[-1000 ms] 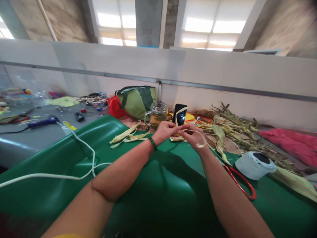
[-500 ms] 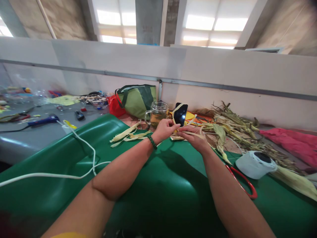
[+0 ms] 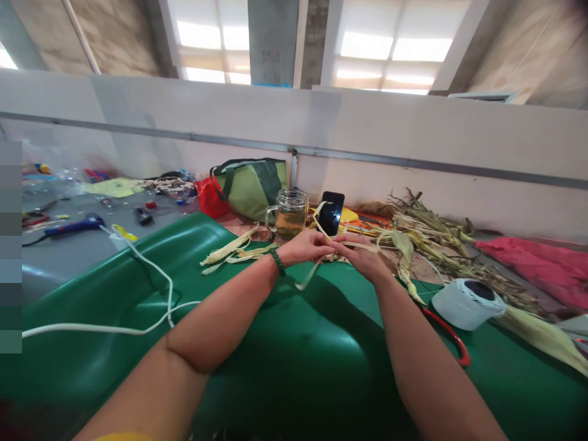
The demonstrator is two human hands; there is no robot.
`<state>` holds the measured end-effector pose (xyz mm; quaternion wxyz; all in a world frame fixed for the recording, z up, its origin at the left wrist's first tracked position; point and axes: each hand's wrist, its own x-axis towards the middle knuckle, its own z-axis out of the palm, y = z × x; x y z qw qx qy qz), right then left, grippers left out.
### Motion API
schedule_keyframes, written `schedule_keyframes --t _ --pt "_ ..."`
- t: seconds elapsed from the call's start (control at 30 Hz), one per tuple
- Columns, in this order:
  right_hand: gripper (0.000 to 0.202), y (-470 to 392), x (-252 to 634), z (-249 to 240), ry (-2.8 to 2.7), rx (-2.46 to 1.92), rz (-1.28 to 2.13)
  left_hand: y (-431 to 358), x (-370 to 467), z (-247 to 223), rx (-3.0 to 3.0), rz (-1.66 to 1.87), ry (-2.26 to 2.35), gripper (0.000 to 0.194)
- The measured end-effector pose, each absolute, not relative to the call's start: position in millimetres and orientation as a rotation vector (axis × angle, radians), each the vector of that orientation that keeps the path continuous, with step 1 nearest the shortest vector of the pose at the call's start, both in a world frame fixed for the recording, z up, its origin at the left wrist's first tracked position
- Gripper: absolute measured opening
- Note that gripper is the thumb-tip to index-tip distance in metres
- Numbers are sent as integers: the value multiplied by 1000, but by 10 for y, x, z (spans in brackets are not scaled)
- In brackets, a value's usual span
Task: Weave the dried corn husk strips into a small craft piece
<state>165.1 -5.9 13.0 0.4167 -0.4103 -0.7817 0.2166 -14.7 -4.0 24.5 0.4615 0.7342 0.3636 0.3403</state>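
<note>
My left hand [image 3: 303,247] and my right hand [image 3: 362,254] meet in front of the phone, fingers pinched together on pale strips of corn husk [image 3: 323,223]. One strip end rises before the dark phone [image 3: 331,214], and another hangs down below my left fingers. A third lies across my right hand. The phone stands upright behind my hands. To its left is a glass mug [image 3: 290,214] with amber liquid. More husk pieces [image 3: 234,246] lie on the green mat [image 3: 285,331] left of my hands.
A green bag [image 3: 252,187] stands at the back beside a red bag [image 3: 212,195]. Dried stalks [image 3: 436,229], a white roll [image 3: 466,303] and a red handle [image 3: 452,337] are at right. A white cord [image 3: 114,329] and a blue tool [image 3: 76,225] are at left.
The strips have shifted between my fingers, and one end now hangs below my left hand. My hands are a little lower and still together. The view has moved slightly.
</note>
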Motion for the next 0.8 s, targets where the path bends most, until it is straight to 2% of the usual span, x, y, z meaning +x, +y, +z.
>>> schedule_keyframes --t 0.2,0.37,0.7,0.8 --pt "43 -6 1645 64 -1991 -1028 542 -28 -197 264 1843 779 928 8" --pt "46 -20 1639 51 -2069 -1054 566 -19 -188 266 2113 843 1023 8" --pt "46 -56 1747 127 -2277 -1052 701 -75 -253 351 2388 585 1111 10" --pt "43 -48 1747 126 -2199 -1061 738 -84 -238 353 2448 618 1200 8"
